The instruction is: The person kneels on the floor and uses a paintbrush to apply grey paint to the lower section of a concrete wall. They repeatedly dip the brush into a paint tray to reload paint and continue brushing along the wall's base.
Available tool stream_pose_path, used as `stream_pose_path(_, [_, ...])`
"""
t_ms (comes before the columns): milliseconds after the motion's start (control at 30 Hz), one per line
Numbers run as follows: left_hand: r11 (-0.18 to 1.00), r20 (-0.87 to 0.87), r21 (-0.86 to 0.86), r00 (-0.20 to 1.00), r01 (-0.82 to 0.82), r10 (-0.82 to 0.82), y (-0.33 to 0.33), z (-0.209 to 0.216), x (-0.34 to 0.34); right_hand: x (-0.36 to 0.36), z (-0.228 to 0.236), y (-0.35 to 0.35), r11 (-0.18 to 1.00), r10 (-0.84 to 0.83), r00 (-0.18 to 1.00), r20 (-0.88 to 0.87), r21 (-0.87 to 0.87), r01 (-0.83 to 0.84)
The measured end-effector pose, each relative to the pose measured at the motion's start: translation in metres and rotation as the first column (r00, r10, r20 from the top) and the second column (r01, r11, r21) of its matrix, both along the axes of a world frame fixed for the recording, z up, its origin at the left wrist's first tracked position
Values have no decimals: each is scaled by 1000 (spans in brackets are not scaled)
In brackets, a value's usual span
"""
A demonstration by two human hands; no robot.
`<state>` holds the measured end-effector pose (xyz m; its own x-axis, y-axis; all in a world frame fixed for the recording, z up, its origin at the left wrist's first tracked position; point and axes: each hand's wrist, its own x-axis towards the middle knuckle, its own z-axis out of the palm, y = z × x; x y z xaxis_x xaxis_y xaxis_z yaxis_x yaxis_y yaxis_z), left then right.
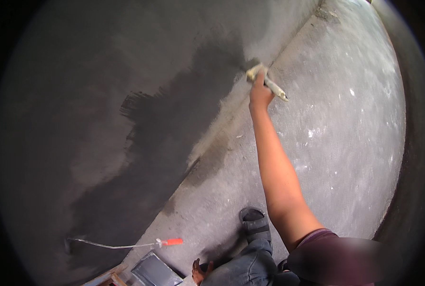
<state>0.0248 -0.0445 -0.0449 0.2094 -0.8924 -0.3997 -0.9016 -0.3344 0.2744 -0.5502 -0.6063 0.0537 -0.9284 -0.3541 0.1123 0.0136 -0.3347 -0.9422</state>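
My right hand [260, 91] reaches far out, arm straight, and grips a paint brush [265, 81] with a pale, paint-spattered handle. Its bristles press against the grey wall [126, 71] at the edge of a dark, wet painted patch [169, 119]. My left hand [199, 271] rests low by my bent knee, near the picture's lower edge, and holds nothing that I can see. A paint roller [122, 246] with a long thin metal shaft and an orange grip lies at the foot of the wall.
The concrete floor [326, 133] is grey with white specks. A dark paint tray [153, 272] sits beside a wooden piece at the bottom. My foot in a dark sandal [255, 223] is planted on the floor.
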Motion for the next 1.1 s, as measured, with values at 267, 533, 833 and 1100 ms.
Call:
stream_pose_path(267, [1000,-8,-19,1000,-1,0,3,-2,5,4,49,26,948,297,954,-39,-106,-299])
stream_pose_path(533, [995,13,-60,997,81,-80,41,-30,62,32,56,34,914,359,933,35,192,-359])
stream_pose_path(833, [993,27,-117,1000,17,-14,15,-1,7,70,2,48,854,514,856,-59,134,-503])
stream_pose_path(1100, [996,42,-88,999,4,0,13,4,-4,46,-15,46,898,377,916,136,189,-397])
